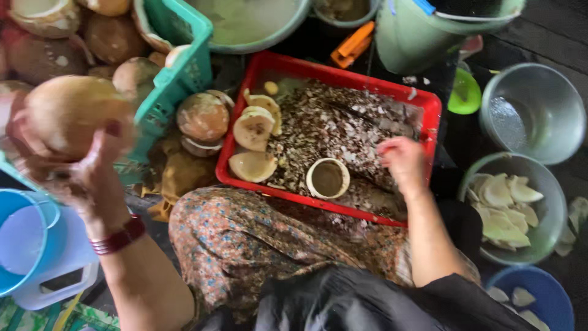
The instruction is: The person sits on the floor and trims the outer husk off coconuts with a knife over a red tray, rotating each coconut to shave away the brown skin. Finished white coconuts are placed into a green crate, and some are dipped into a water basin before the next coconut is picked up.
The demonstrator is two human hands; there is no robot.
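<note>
Left hand (73,178) cups a whole brown coconut (73,113) raised beside the green crate (177,67). We judge it heavy, hard and round, so it needs a wide palm hold underneath. Right hand (401,160) rests loosely curled in the red tray (343,76), empty as far as we can tell.

My left hand (79,178) grips a coconut (73,113) with a matt, rough brown shell. At one o'clock of it, the red tray (242,98) I see is smooth glossy plastic, heaped with dry, flaky shell chips (343,125). At three o'clock of the tray, a bowl (533,113) shows dull brushed metal. My lap cloth (245,239) is soft printed fabric.
</note>
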